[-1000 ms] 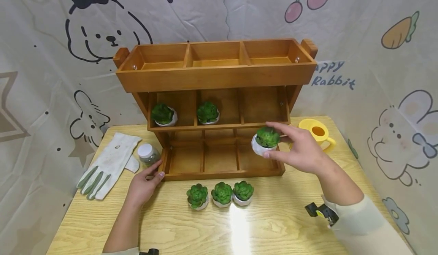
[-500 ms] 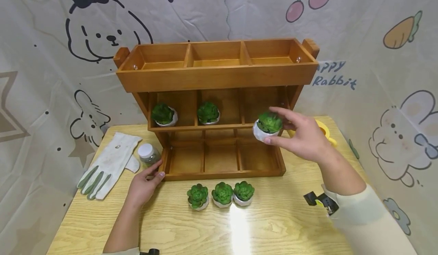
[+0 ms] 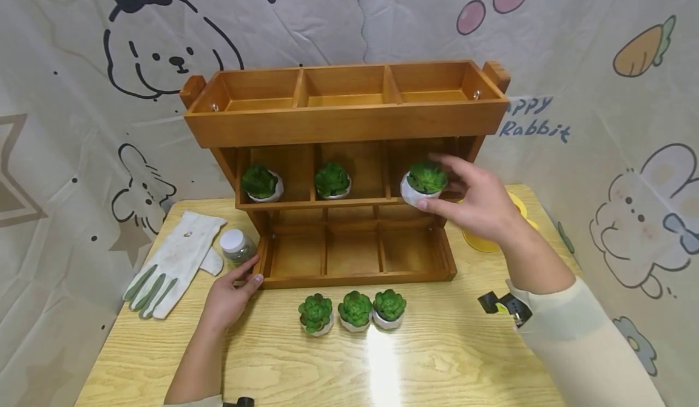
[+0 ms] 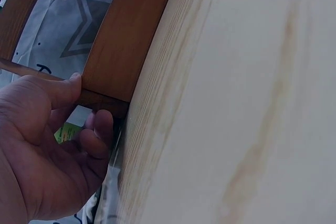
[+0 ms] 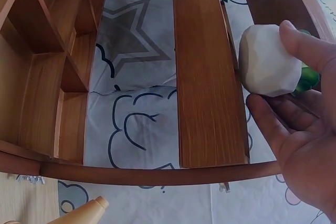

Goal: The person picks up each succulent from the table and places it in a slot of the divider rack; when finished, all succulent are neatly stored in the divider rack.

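Observation:
My right hand (image 3: pixel 483 204) grips a small potted succulent (image 3: pixel 427 178) by its white faceted pot, at the front of the middle tier's right compartment. In the right wrist view the white pot (image 5: pixel 268 62) is between thumb and fingers, close to the tier's front board (image 5: pixel 210 72). A three-tier wooden planter shelf (image 3: pixel 349 127) stands on the table. Its lower left corner is pinched by my left hand (image 3: pixel 232 295); the left wrist view shows thumb and curled fingers at the wooden corner (image 4: pixel 105 98). Two succulents sit in the middle tier's left (image 3: pixel 262 182) and centre (image 3: pixel 332 179) compartments.
Three potted succulents (image 3: pixel 355 310) stand in a row before the shelf. On the left lie white-and-green gloves (image 3: pixel 175 261) beside a white-lidded jar (image 3: pixel 236 244). A yellow watering can (image 3: pixel 483 240) is partly hidden behind my right hand. Printed cloth hangs around the table.
My right hand has raised the succulent from in front of the bottom tier to the middle tier's right compartment. The left hand has stayed at the shelf's corner.

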The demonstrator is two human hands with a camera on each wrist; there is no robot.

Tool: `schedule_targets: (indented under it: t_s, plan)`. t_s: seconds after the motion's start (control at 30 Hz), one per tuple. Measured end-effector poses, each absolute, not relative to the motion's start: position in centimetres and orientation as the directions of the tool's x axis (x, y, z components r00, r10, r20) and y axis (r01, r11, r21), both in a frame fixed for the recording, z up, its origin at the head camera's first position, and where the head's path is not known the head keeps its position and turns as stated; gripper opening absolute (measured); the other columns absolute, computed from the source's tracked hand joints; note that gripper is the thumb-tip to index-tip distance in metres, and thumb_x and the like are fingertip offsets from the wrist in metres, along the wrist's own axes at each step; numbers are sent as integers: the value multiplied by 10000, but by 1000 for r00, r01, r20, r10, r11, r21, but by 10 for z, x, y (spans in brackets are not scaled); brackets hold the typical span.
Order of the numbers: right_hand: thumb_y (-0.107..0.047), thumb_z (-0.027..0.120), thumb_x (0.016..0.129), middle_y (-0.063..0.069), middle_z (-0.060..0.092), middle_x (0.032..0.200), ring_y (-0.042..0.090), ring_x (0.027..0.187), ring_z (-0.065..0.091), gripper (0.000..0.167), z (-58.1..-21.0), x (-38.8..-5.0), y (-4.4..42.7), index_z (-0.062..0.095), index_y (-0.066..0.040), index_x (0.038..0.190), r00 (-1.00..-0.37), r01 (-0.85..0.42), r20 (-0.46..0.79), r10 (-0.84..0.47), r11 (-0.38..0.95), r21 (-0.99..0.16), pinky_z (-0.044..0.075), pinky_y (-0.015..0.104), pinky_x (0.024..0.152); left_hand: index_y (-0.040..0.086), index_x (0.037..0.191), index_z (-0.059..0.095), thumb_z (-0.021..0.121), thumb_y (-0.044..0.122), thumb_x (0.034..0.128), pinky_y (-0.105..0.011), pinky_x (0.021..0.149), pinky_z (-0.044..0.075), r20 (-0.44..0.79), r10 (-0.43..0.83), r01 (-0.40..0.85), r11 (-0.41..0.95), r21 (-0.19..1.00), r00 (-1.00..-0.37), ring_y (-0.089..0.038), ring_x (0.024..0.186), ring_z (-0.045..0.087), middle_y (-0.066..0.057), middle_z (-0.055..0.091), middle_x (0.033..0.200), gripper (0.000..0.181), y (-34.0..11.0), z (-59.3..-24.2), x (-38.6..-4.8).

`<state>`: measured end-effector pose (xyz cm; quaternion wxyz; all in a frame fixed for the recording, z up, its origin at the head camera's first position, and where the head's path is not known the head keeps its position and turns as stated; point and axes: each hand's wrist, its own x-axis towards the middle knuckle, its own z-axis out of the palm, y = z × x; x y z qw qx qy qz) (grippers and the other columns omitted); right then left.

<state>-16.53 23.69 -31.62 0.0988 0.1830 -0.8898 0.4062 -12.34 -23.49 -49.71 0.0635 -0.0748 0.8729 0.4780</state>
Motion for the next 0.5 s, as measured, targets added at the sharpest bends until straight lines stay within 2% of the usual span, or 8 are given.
schedule_targets:
  t_s: [0.5]
  plan:
    - [-198, 877, 848, 134, 534, 1479, 388, 1234, 631, 827, -320, -183, 229, 465, -161, 1563, -928, -366, 316, -195, 625, -690, 533, 501, 1000, 203, 1534, 541, 679, 328, 1025, -296, 801, 516, -184, -59, -185, 553, 812, -981, -231, 1047, 617, -108, 632, 1148, 542, -236, -496, -123]
